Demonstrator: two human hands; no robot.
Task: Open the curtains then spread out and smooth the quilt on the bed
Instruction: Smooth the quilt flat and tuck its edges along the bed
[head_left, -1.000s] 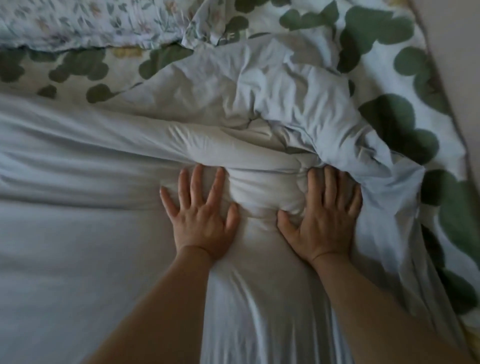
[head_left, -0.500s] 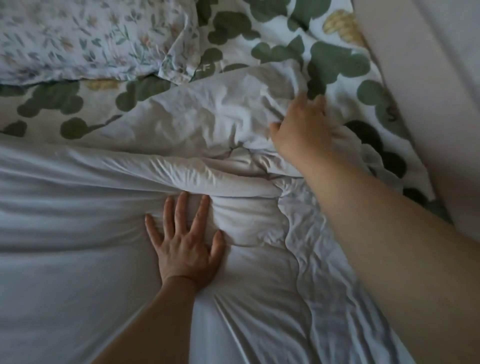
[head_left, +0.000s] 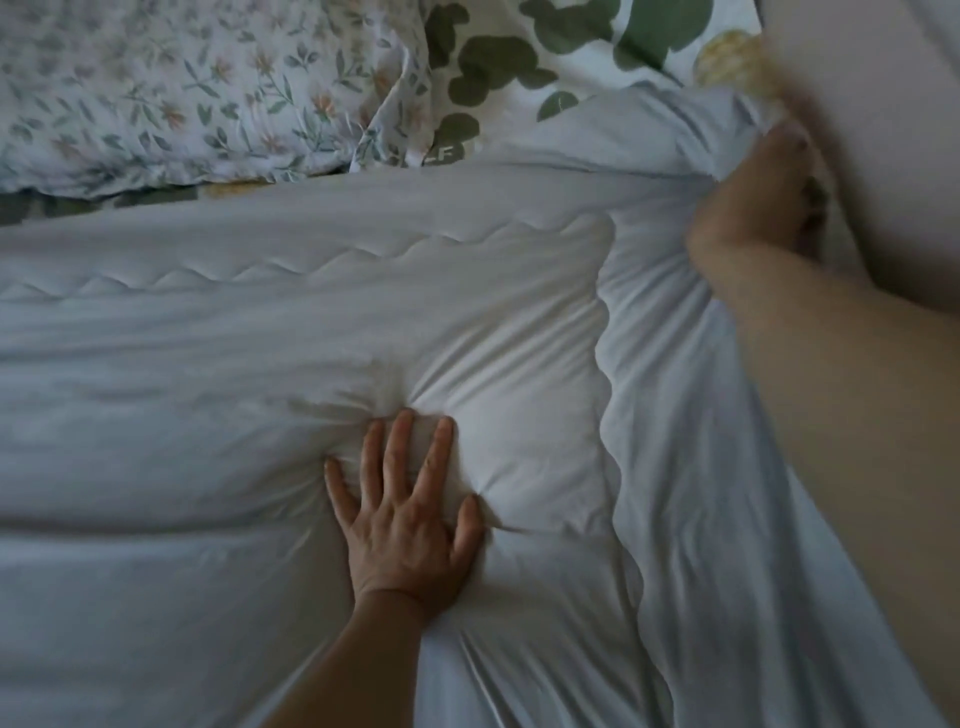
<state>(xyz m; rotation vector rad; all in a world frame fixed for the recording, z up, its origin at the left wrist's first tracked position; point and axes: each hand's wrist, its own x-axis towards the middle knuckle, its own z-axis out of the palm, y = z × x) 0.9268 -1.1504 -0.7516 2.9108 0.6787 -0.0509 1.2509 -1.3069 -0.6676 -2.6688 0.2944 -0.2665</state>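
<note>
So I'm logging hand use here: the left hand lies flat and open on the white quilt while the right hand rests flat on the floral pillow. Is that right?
Not quite. The left hand does lie flat and open on the white quilt, but the right hand is not on the floral pillow; in the head view it grips the quilt's far right corner.

quilt (head_left: 260, 322) open leftward, pillow (head_left: 182, 88) bounding top, wall (head_left: 883, 130) crowding right

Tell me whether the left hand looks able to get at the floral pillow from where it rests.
Probably yes: the left hand lies flat on the quilt, and nothing stands between it and the floral pillow.
</note>
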